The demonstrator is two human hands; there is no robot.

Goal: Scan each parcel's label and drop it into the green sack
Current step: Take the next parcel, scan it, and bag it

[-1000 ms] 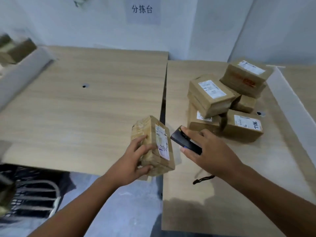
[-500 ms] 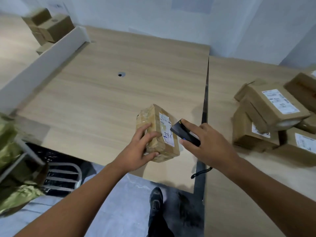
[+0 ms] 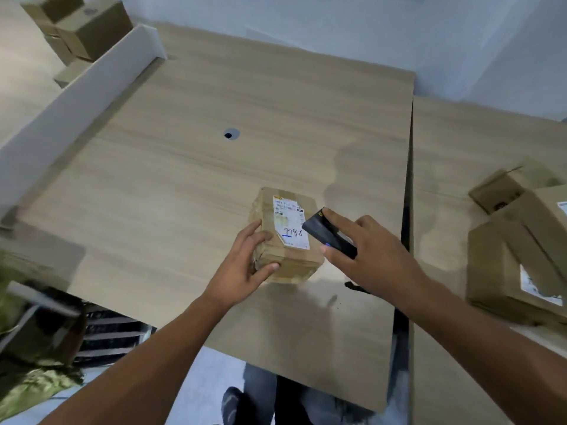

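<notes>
My left hand point(image 3: 245, 262) grips a small taped cardboard parcel point(image 3: 288, 262) by its left side, over the wooden table point(image 3: 184, 185). The parcel's white label point(image 3: 290, 223), with blue handwriting, faces up. My right hand point(image 3: 365, 243) holds a black handheld scanner point(image 3: 325, 231) just right of the label, its front end pointing at the label. A wrist strap point(image 3: 356, 286) hangs under that hand. The green sack point(image 3: 27, 384) shows at the lower left edge, on a metal frame.
Several more brown parcels point(image 3: 518, 256) lie piled on the adjoining table at the right. A white divider wall point(image 3: 76, 99) borders the table on the left, with boxes point(image 3: 82, 29) stacked behind it. A cable hole point(image 3: 230, 134) sits mid-table. My legs are below the table edge.
The view has swung left and down, so the parcel pile slid to the right edge and the sack came into sight. The label now faces up more squarely toward the scanner.
</notes>
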